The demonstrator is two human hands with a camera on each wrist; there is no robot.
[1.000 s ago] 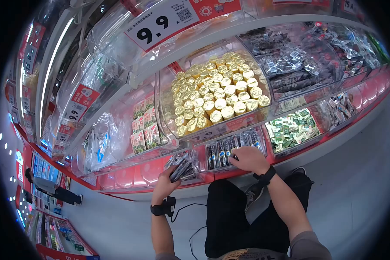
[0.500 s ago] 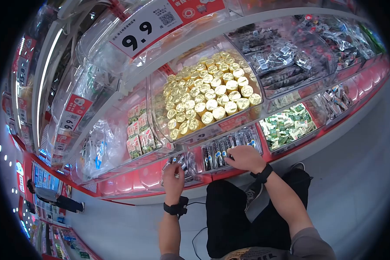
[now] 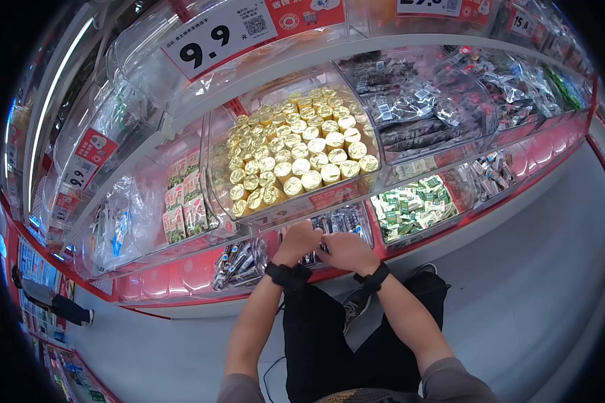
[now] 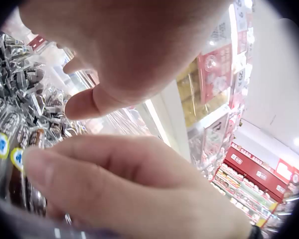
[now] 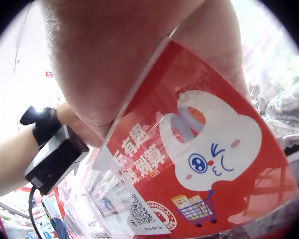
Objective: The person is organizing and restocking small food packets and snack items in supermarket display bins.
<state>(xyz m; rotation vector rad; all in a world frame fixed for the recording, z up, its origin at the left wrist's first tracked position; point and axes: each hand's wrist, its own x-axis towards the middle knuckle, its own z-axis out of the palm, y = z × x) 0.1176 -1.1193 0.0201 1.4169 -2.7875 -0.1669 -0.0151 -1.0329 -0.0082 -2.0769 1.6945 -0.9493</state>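
Both of my hands are together over the lower bin of dark wrapped snack sticks (image 3: 346,221). My left hand (image 3: 299,242) reaches in from the left with nothing showing in its grasp. In the left wrist view its thumb and fingers spread loosely above the sticks. Right beside it, my right hand (image 3: 348,252) lies at the bin's front edge. Its fingertips (image 4: 37,167) touch the dark sticks with blue-and-yellow labels (image 4: 0,144). A red price card (image 5: 219,149) covers part of the right hand in the right wrist view. Further left is a pile of similar sticks (image 3: 238,265).
Above the hands juts a clear bin of gold-foil rolls (image 3: 302,154). Green-and-white packets (image 3: 413,205) fill the bin to the right. A large price sign (image 3: 222,40) hangs overhead. A person (image 3: 50,295) stands in the aisle at far left.
My left hand held several sticks over the left pile, let them go there, then moved right to beside my right hand. The right hand stayed at its bin. The head view shifted right.
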